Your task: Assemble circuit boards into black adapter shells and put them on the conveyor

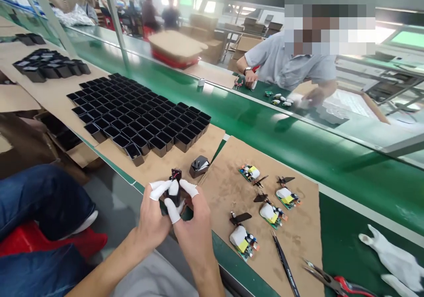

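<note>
Head view: our left hand [155, 217] and right hand [194, 213] both pinch the black housing [174, 198], fingers curled in, by the surface's [338, 217] near edge — likely light, stiff and slick, delicate around the dark end piece [176, 172] — so we'd hold the side walls.

- Black tweezers [284, 263] on the counter's brown board [306, 226]: pale lettering along the handle, too small to read with certainty.
- No other words, numbers or signs are legible.
</note>
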A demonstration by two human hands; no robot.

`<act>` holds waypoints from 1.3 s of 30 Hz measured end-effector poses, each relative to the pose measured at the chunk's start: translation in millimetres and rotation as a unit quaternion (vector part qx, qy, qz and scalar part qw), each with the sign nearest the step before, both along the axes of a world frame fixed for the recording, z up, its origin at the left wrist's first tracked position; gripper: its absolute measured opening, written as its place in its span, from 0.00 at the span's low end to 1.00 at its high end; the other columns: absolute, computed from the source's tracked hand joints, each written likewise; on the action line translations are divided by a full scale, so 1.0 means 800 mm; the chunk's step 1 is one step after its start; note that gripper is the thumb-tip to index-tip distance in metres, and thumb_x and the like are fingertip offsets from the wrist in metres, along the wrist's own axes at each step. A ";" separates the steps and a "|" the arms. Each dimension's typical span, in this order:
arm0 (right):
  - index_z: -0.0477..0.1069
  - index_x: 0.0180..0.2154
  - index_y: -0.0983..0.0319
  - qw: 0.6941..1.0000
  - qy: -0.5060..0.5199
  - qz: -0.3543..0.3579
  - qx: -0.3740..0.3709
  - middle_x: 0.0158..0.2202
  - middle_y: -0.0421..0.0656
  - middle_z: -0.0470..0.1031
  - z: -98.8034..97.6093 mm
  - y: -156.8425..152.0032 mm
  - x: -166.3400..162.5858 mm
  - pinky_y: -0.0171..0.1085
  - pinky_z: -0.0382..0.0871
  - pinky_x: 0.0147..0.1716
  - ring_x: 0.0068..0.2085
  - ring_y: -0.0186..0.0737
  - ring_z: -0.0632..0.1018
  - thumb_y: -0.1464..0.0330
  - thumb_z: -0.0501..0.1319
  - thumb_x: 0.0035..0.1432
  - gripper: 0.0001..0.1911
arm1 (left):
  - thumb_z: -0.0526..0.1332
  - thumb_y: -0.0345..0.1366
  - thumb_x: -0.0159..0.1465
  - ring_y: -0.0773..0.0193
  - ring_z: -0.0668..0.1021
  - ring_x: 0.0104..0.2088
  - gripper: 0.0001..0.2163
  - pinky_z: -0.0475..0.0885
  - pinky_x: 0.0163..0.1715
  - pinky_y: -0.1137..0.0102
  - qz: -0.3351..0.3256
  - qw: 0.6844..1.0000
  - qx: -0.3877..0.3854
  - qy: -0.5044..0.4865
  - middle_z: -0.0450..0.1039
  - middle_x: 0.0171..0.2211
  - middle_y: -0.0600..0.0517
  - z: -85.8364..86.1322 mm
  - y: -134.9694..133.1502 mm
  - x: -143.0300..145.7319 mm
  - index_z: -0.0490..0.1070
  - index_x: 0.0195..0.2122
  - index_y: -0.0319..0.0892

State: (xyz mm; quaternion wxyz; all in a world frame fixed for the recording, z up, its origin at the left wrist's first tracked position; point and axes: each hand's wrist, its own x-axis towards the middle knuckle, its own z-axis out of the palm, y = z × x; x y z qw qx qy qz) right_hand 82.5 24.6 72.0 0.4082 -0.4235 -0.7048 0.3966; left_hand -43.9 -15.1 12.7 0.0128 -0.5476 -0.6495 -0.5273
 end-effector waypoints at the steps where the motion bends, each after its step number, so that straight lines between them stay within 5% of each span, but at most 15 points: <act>1: 0.79 0.61 0.58 1.000 -0.003 -0.009 -0.002 0.51 0.48 0.85 -0.002 0.000 0.001 0.41 0.86 0.48 0.48 0.46 0.87 0.66 0.69 0.71 0.19 | 0.71 0.34 0.67 0.52 0.84 0.45 0.22 0.86 0.44 0.55 -0.023 0.999 -0.004 -0.026 0.78 0.50 0.45 -0.007 -0.002 0.000 0.72 0.61 0.47; 5: 0.79 0.63 0.58 0.998 -0.038 -0.017 0.055 0.53 0.51 0.86 -0.009 -0.010 0.008 0.42 0.87 0.52 0.52 0.47 0.89 0.69 0.65 0.75 0.18 | 0.76 0.36 0.63 0.54 0.86 0.44 0.25 0.86 0.47 0.57 -0.049 0.990 -0.010 -0.134 0.78 0.50 0.46 -0.015 -0.009 -0.001 0.72 0.60 0.46; 11: 0.78 0.66 0.56 0.986 -0.072 -0.023 0.146 0.56 0.53 0.85 -0.020 -0.019 0.010 0.46 0.86 0.58 0.59 0.51 0.87 0.73 0.61 0.76 0.22 | 0.75 0.37 0.63 0.47 0.88 0.53 0.23 0.85 0.53 0.54 -0.043 0.988 -0.074 -0.132 0.85 0.54 0.44 0.008 0.003 -0.007 0.76 0.59 0.46; 16: 0.72 0.71 0.56 0.995 -0.058 -0.041 0.065 0.65 0.55 0.80 0.002 0.000 0.033 0.54 0.80 0.68 0.65 0.52 0.83 0.66 0.62 0.77 0.25 | 0.80 0.37 0.58 0.51 0.89 0.47 0.24 0.86 0.52 0.58 -0.137 0.956 -0.121 -0.230 0.87 0.47 0.47 0.032 0.004 -0.028 0.79 0.55 0.46; 19: 0.66 0.77 0.53 0.997 -0.056 0.045 -0.013 0.74 0.53 0.73 0.023 0.021 0.049 0.59 0.67 0.78 0.73 0.52 0.77 0.62 0.63 0.78 0.30 | 0.84 0.38 0.55 0.49 0.89 0.48 0.26 0.87 0.53 0.56 -0.229 0.920 -0.129 -0.291 0.87 0.48 0.45 0.048 -0.002 -0.041 0.82 0.54 0.47; 22: 0.73 0.72 0.53 0.985 0.007 0.146 -0.096 0.68 0.51 0.81 0.032 0.038 0.054 0.56 0.72 0.75 0.69 0.51 0.81 0.58 0.64 0.78 0.26 | 0.86 0.38 0.52 0.46 0.89 0.52 0.29 0.87 0.56 0.54 -0.270 0.892 -0.116 -0.343 0.87 0.51 0.43 0.057 -0.006 -0.048 0.83 0.54 0.47; 25: 0.80 0.65 0.54 0.978 0.081 0.131 -0.140 0.56 0.49 0.87 0.027 0.044 0.049 0.50 0.83 0.64 0.57 0.48 0.88 0.57 0.69 0.75 0.22 | 0.87 0.37 0.50 0.48 0.89 0.51 0.29 0.86 0.58 0.56 -0.282 0.883 -0.121 -0.355 0.87 0.51 0.46 0.058 -0.005 -0.050 0.83 0.53 0.47; 30: 0.82 0.61 0.52 0.983 0.140 0.043 -0.115 0.52 0.45 0.87 0.009 0.030 0.036 0.46 0.85 0.60 0.54 0.46 0.88 0.60 0.76 0.68 0.22 | 0.84 0.33 0.52 0.52 0.88 0.51 0.28 0.83 0.56 0.61 -0.221 0.925 -0.107 -0.290 0.87 0.50 0.50 0.049 0.002 -0.044 0.81 0.55 0.49; 34: 0.84 0.55 0.54 0.996 0.077 -0.048 -0.017 0.54 0.47 0.85 0.004 0.010 0.023 0.46 0.85 0.57 0.55 0.47 0.86 0.65 0.75 0.69 0.15 | 0.76 0.27 0.57 0.55 0.87 0.46 0.22 0.83 0.48 0.64 -0.129 0.970 -0.062 -0.199 0.85 0.46 0.52 0.042 0.012 -0.028 0.79 0.52 0.47; 39: 0.87 0.52 0.55 0.988 -0.001 -0.096 0.124 0.48 0.47 0.85 0.005 -0.001 0.000 0.39 0.87 0.46 0.47 0.44 0.88 0.69 0.72 0.72 0.10 | 0.69 0.23 0.52 0.58 0.86 0.40 0.22 0.82 0.41 0.67 -0.042 0.987 -0.023 -0.156 0.83 0.41 0.53 0.028 0.024 -0.009 0.76 0.48 0.45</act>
